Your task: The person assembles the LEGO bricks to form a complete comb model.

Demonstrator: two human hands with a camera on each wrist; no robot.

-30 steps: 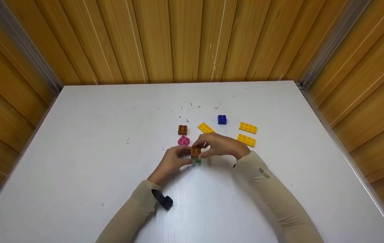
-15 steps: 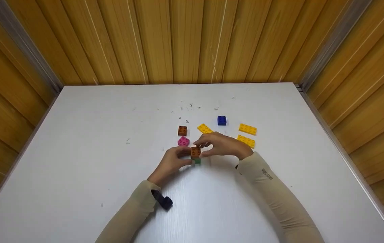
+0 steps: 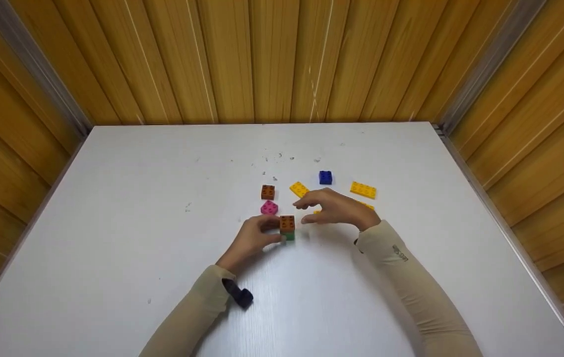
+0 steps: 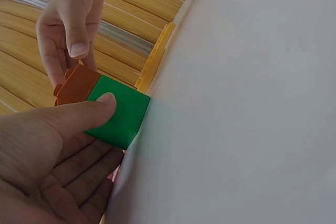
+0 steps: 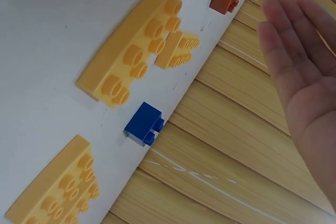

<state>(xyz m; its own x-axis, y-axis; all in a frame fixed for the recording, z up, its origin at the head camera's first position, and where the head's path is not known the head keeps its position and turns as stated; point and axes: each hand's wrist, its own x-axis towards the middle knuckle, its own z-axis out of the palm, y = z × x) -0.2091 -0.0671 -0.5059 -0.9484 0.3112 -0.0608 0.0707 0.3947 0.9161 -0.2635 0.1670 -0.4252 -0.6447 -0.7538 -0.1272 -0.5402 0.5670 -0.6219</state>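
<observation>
In the head view, my left hand [image 3: 252, 235] holds a small stack on the white table, a brown toy brick [image 3: 287, 223] on top of a green toy brick [image 3: 289, 236]. The left wrist view shows the left thumb against a face of the green brick [image 4: 123, 116], with the fingers on its other side. My right hand [image 3: 337, 207] hovers just right of the stack, fingers apart and holding nothing. It partly covers yellow bricks beneath it. Just beyond the left hand lie a pink brick [image 3: 269, 208] and another brown brick [image 3: 268, 192].
A blue brick [image 3: 325, 177] sits farther back. Long yellow bricks lie about the right hand, one behind it [image 3: 299, 189] and one to the right [image 3: 363, 190]. Corrugated wood-patterned walls [image 3: 272, 59] border the table [image 3: 162, 198] at the back and sides.
My right hand has let go of the brown brick and moved back to the right, its fingers spreading. The left hand and the stack have stayed in place.
</observation>
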